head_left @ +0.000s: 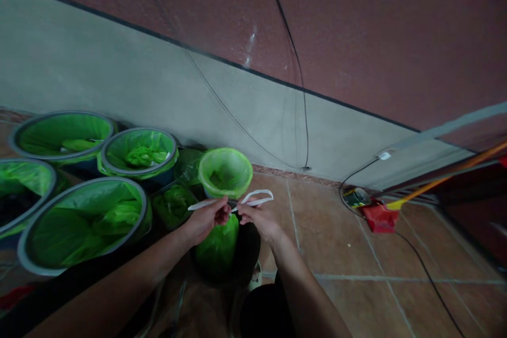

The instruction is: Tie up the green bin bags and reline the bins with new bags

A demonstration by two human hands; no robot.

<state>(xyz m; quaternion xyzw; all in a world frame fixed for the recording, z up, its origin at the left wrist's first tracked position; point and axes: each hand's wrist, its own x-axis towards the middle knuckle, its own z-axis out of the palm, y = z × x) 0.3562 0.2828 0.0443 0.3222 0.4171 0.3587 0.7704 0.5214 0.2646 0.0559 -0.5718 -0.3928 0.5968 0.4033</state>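
My left hand [206, 218] and my right hand [258, 215] are close together, fingers closed on a white drawstring [264, 192]. One end sticks out past my left fingers, and a loop rises above my right hand. Below them, a green plastic bag [218, 247] bunches up towards the string, inside or over a dark round bin [249, 253]. The fingertips meet at a small dark spot, where I cannot make out whether there is a knot. Just beyond my hands stands a small bin [225, 154] lined with green plastic.
Several grey-rimmed bins lined with green bags crowd the left, including a large one [137, 182]. A wall [119, 58] runs behind. At right, a red dustpan [380, 218], a can [357, 197] and a black cable [430, 277] lie on the tiled floor [328, 232].
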